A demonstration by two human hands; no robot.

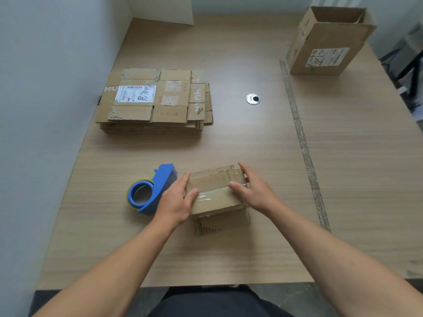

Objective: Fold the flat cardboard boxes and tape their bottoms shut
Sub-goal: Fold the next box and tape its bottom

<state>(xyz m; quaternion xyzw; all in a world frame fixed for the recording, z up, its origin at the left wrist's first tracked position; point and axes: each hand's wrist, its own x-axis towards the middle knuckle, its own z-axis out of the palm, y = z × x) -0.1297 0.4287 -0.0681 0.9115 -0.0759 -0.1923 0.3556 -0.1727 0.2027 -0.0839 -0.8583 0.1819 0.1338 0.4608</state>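
I see the left grip [176,200] and right grip [254,191] clasping opposite ends of the taped box [215,191] on the tabletop [229,248], tape dispenser [153,191] just beside.

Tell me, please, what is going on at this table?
A person grips a small cardboard box with the left hand and right hand, one on each side. Clear tape already crosses its upturned flaps. The blue tape dispenser lies unheld just left of it. A stack of flat boxes waits farther back, and a larger open box stands far right.
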